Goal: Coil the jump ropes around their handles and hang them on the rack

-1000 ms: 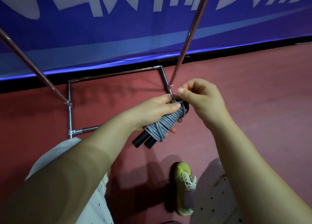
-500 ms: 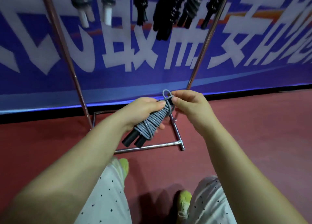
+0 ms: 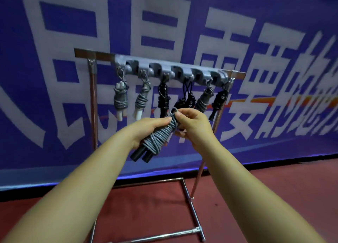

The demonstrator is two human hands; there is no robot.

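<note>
A grey jump rope (image 3: 158,139) is coiled around its two black handles, whose ends stick out at the lower left. My left hand (image 3: 146,130) grips the bundle round its middle. My right hand (image 3: 192,124) pinches a small loop of the rope at the bundle's top end. Both hands hold it just below and in front of the rack's grey hook bar (image 3: 172,71). Several coiled ropes hang from that bar: grey ones with white handles (image 3: 119,100) at the left, black ones (image 3: 163,100) towards the right.
The rack stands on chrome uprights (image 3: 93,103) with a tubular base frame (image 3: 193,213) on the red floor. A blue banner with large white characters (image 3: 237,41) covers the wall right behind it.
The view has tilted upward from the floor, so the hook bar and hanging ropes now show in full. Both hands have lifted the coiled rope towards the bar, and the loop has appeared at its top.
</note>
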